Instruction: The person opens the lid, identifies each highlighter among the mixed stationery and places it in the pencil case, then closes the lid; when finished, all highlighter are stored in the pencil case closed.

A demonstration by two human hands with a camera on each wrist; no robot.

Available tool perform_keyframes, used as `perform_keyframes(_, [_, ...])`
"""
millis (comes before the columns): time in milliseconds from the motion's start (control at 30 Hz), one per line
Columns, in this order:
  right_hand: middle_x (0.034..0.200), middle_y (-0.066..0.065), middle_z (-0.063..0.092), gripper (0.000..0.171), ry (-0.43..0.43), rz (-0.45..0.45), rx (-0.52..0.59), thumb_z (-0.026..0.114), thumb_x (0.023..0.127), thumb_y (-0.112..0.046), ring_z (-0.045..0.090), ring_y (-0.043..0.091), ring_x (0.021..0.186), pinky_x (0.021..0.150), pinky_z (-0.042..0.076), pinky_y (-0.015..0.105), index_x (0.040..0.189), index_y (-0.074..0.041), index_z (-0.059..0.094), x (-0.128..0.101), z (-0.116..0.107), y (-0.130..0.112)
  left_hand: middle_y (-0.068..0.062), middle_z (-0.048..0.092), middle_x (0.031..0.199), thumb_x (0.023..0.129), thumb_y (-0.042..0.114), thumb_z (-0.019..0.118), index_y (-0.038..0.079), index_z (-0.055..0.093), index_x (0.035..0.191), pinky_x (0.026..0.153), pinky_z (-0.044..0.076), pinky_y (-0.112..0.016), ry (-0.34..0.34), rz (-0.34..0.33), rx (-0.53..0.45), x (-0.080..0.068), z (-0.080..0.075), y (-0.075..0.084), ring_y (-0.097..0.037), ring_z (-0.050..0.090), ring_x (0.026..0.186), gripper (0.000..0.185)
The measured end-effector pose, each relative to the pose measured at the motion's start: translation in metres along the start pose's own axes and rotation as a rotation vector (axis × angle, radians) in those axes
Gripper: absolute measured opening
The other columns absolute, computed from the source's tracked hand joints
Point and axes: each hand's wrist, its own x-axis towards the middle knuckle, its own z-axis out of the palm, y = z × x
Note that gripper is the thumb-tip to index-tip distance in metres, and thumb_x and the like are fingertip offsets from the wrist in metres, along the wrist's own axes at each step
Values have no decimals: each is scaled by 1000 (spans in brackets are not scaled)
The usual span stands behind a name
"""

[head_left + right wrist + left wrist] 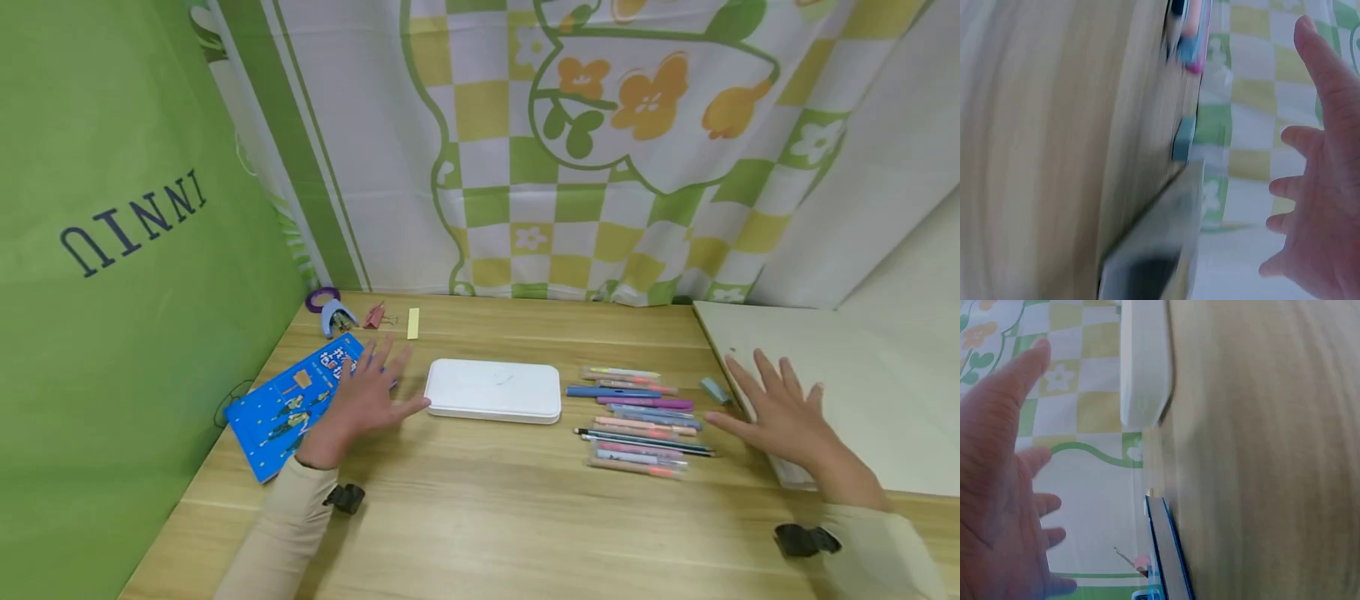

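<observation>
My left hand (366,400) hovers with fingers spread over the right part of a blue book (288,408), its thumb near the left end of a white flat case (492,390). In the left wrist view that hand (997,487) holds nothing. My right hand (783,412), fingers also spread, is over the left edge of a white board (847,375). A small blue-green eraser (715,390) lies just left of it. Between the hands, right of the case, several pens and pencils (645,421) lie side by side. The right wrist view shows the right hand (1329,194) holding nothing.
At the back left lie a purple tape roll (322,298), a light blue stapler-like item (337,318), a pink binder clip (377,316) and a yellow sticky-note strip (413,323). A green panel (150,333) borders the left side; a patterned curtain (495,208) hangs behind the table.
</observation>
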Motion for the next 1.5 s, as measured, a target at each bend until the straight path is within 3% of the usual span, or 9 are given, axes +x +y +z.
perform_keyframes(100, [151,33,4,93,41,-75,40,63,86,-50,-9,53,136,96,-8,75,152,-8,13,12,2,-16,-19,15,155,82,62,59,15,23,152,105,13,-67,9,49,-119,4,1,-1,-41,13,141,91])
perform_keyframes(200, [147,35,17,86,80,-177,79,66,85,-44,7,54,135,101,6,72,147,0,26,27,4,-38,-18,13,156,81,56,65,15,18,152,106,16,-65,-2,77,-295,9,5,-1,-39,11,141,95])
perform_keyframes(367, [145,29,28,77,57,-297,130,66,87,-41,26,50,130,97,25,67,144,1,34,51,16,-85,-15,10,157,82,46,69,17,10,153,104,19,-66,-46,11,-605,19,17,4,-40,10,141,97])
perform_keyframes(467, [145,26,31,75,26,-371,161,65,88,-41,30,47,130,98,28,65,144,0,35,63,29,-116,-16,10,156,81,41,72,13,10,153,106,18,-63,-80,-20,-700,24,23,8,-40,11,141,99])
perform_keyframes(700, [144,21,38,69,-34,-531,156,64,88,-44,36,40,131,103,29,59,143,-9,42,86,59,-179,-17,10,156,76,42,78,8,10,152,112,15,-51,-187,4,-689,34,36,13,-35,10,142,107])
perform_keyframes(867, [145,21,37,67,-109,-565,141,64,88,-43,35,38,132,104,28,57,142,-10,42,98,72,-207,-18,15,155,72,42,80,13,9,153,109,24,-50,-228,17,-650,36,40,17,-35,23,138,112])
perform_keyframes(967, [144,22,37,67,-134,-559,133,67,86,-40,34,39,132,105,28,57,141,-9,44,103,77,-218,-19,18,153,73,39,81,14,9,153,107,28,-51,-221,39,-637,36,42,17,-35,29,134,110])
perform_keyframes(1167, [144,24,36,67,-171,-512,121,75,81,-35,30,41,133,104,22,62,138,-11,49,108,88,-231,-23,19,152,76,25,80,7,11,152,108,26,-50,-208,67,-634,34,45,13,-37,28,134,104])
perform_keyframes(1500, [135,21,45,64,-61,-511,-44,78,75,-34,42,41,121,96,36,57,133,-19,57,113,99,-243,-23,18,152,78,23,78,8,9,152,108,27,-50,-221,45,-626,30,46,14,-37,30,132,103])
